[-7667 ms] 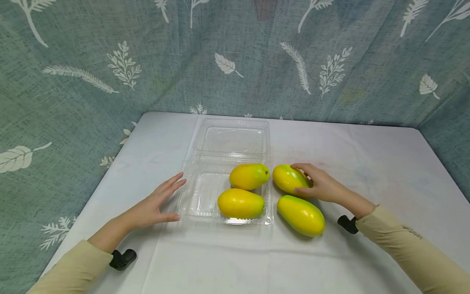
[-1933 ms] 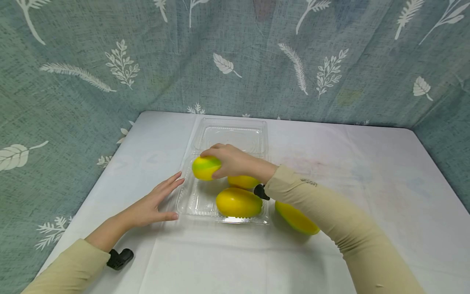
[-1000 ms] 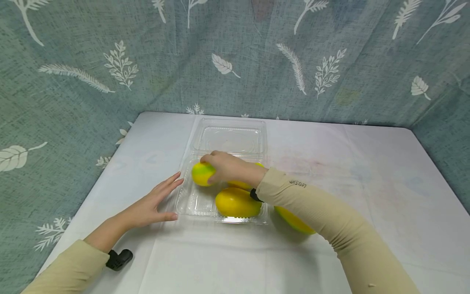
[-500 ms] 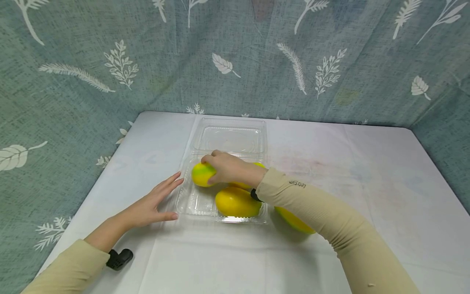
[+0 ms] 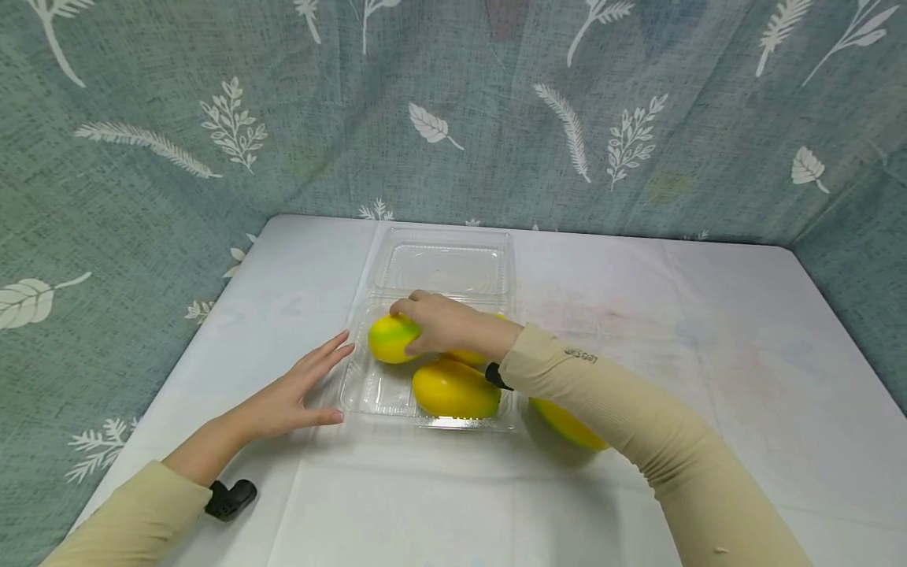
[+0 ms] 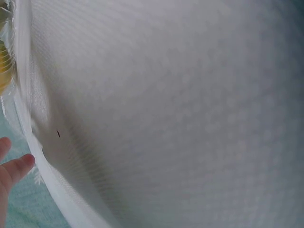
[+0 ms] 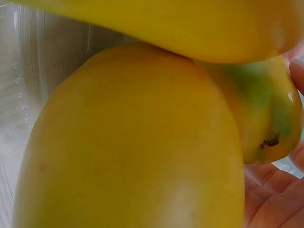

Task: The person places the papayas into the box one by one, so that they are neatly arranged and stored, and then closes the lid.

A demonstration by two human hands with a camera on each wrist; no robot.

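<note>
Taking the clear box (image 5: 379, 398) as the dial, the right hand (image 5: 446, 324) is curling its fingers and thumb round a yellow-green mango (image 5: 391, 339), holding it inside the tray at ten o'clock; whether it is bearing on the tray floor, I cannot tell. A second mango (image 5: 466, 357) is showing partly beneath that hand at three o'clock, a third (image 5: 455, 390) is lying at four to five, and a fourth (image 5: 567, 425) is lying on the table (image 5: 673, 315), outside at four, partly under the sleeve (image 5: 616, 402). The left hand (image 5: 294, 398) is spreading wide at eight to nine o'clock, holding nothing, its fingertips sitting just beside the rim. The mango is looking firm, smooth and glossy, so it is probably handling as stiff, a little slippery and fairly light; its rounded middle is offering the surest hold, thumb opposite fingers. The thin plastic is likely flexing and sliding under a knock. The rim is bounding the mango closely at nine, the open lid (image 5: 446, 268) is lying flat at twelve, and bare tray floor is leaving room towards seven and eight.
</note>
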